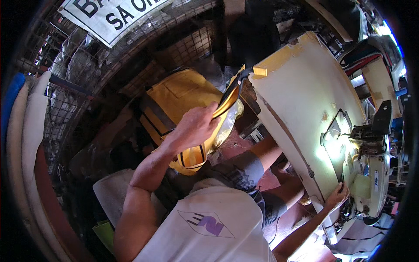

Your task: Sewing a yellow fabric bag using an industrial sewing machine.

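My left hand (195, 125) grips the edge of a yellow fabric piece with black trim (183, 98), lifted from a pile to my left. The trim strap runs up toward the corner of the cream sewing table (301, 96). My right hand (338, 195) rests on the near edge of that table, beside the white sewing machine (366, 174), whose lamp lights the needle area. My white shirt and dark shorts fill the lower middle.
A wire mesh fence (87, 74) with a white banner stands behind the fabric pile. Rolled foam or cloth (26, 131) leans at the far left. More fabric and tables crowd the upper right. The floor under the table is reddish.
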A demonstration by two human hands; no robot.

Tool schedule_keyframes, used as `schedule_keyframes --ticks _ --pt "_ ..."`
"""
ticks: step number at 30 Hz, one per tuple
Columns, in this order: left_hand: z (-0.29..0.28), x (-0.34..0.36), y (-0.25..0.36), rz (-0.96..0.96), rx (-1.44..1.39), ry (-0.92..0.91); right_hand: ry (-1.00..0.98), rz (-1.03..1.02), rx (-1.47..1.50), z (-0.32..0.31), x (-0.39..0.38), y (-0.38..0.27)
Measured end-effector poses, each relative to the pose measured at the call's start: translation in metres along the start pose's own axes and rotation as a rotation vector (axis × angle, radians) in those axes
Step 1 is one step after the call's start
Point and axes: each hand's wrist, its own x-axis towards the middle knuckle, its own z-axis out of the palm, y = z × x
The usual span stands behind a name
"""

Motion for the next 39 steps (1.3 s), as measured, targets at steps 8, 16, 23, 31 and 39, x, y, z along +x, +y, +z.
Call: schedule_keyframes --ticks 8,16,23,31,39 --pt "-0.089 0.041 -0.091 -0.218 0.057 0.137 -0.017 0.009 -0.039 0.000 -0.002 0.021" --pt "-0.053 0.133 -0.274 -0.388 1.150 -0.230 -0.021 0.023 -0.094 -0.005 -0.002 0.018" --pt "0.173 0.010 -0.349 -0.383 0.689 -0.395 0.009 0.040 -0.016 0.009 0.000 -0.002" --pt "0.167 0.040 -0.294 -0.401 0.441 -0.446 0.103 0.163 -0.160 -0.004 -0.019 0.021" --pt "0.147 0.033 -0.051 0.313 0.057 -0.871 0.144 0.357 -0.190 -0.013 -0.012 -0.049"
